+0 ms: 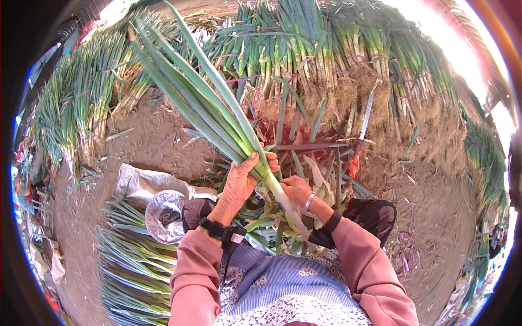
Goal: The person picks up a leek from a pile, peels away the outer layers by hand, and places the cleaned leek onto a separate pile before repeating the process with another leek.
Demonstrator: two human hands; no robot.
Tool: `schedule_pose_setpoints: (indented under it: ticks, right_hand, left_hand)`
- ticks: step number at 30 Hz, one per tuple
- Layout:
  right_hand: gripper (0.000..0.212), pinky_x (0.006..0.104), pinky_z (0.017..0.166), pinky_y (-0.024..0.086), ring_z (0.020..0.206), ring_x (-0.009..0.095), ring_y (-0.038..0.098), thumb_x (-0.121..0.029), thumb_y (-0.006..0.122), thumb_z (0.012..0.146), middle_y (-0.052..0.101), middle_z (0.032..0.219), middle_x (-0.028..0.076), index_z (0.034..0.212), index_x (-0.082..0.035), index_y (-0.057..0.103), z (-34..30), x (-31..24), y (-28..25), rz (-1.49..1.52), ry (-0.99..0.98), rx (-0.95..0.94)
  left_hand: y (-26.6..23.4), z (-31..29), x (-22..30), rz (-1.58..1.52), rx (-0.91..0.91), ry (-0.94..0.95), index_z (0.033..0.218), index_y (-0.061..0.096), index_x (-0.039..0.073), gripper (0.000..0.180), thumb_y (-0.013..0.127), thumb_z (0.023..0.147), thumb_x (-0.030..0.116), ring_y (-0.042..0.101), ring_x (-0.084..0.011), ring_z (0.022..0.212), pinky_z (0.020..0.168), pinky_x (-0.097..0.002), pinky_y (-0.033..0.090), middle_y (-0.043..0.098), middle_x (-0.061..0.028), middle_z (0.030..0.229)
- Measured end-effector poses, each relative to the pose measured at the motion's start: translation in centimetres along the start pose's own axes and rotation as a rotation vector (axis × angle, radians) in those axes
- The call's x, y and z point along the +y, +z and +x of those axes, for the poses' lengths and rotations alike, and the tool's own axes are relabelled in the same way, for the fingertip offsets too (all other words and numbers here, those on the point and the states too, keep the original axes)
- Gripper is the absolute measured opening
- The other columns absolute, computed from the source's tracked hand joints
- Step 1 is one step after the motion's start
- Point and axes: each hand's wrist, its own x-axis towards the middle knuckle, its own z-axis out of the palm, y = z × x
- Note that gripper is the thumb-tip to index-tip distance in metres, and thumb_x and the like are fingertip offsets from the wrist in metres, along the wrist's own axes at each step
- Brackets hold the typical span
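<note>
1. Green-and-white leek (231,127) is the piece being handled, held up in front of the body. Leaf tips aim 11 o'clock, pale shank runs down to about 5, ending over the lap. Clock is as the seated person faces: 12 = straight ahead.
2. Left hand (242,179): clamped around the leek where green turns pale, thumb across the near side. Black wristband (215,229) on that wrist.
3. Right hand (298,190): fingers curled closed, right against the pale shank, lower than the left. From where I stand I can't tell if anything is pinched inside. Silver bracelet (309,201) on it.
4. Leaf scraps (261,220) are piled under both hands, between the knees.
5. Knife (365,122) at 1 o'clock: blade up toward the root ends, red handle down toward the person.
6. Tied leek bundles (299,54), roots on, span 12 to 2. Another heap (81,103) sits at 10.
7. Loose leek row (136,271) at 8, leaf tips pointing out to 9.
8. Pale sack (155,182) at 9–10; round clear-plastic item (165,217) just beside it, near the left knee. Can't make out its contents.
9. Purple ties (405,252) on the dirt ground (435,217) at 4.
</note>
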Motion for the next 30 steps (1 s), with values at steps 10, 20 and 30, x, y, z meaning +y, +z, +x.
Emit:
schedule_pose_setpoints:
  ticks: [10,20,30]
  right_hand:
    - [0.037,0.0386,0.07,0.045,0.078,0.029,0.059,-0.031,0.064,0.083,0.061,0.085,0.013,0.111,-0.008,0.055,-4.8,-1.6,-1.0,0.19,-0.19,0.047]
    - [0.031,0.0369,0.066,0.048,0.079,0.032,0.063,-0.019,0.07,0.078,0.064,0.085,0.014,0.103,-0.006,0.059,-4.8,-2.6,-1.5,-0.053,-0.252,0.44]
    - [0.034,0.038,0.066,0.047,0.078,0.032,0.059,-0.013,0.075,0.068,0.057,0.09,0.009,0.096,-0.008,0.057,-4.8,-3.2,-0.6,0.022,-0.365,0.613]
  left_hand:
    - [0.0,1.1,1.3,-0.02,0.147,0.211,0.113,0.051,0.003,0.03,0.06,0.09,0.02,0.066,-0.026,0.09,0.086,-0.0436,0.054,0.063,-0.0184,0.104]
    - [-2.8,0.5,1.7,0.084,0.053,-0.084,0.107,0.058,0.004,0.029,0.061,0.078,0.009,0.062,-0.0256,0.092,0.084,-0.0397,0.049,0.064,-0.0141,0.103]
    - [-3.7,0.2,1.7,0.06,0.17,-0.046,0.1,0.059,-0.001,0.027,0.058,0.073,0.0,0.061,-0.0265,0.094,0.087,-0.039,0.049,0.065,-0.0131,0.098]
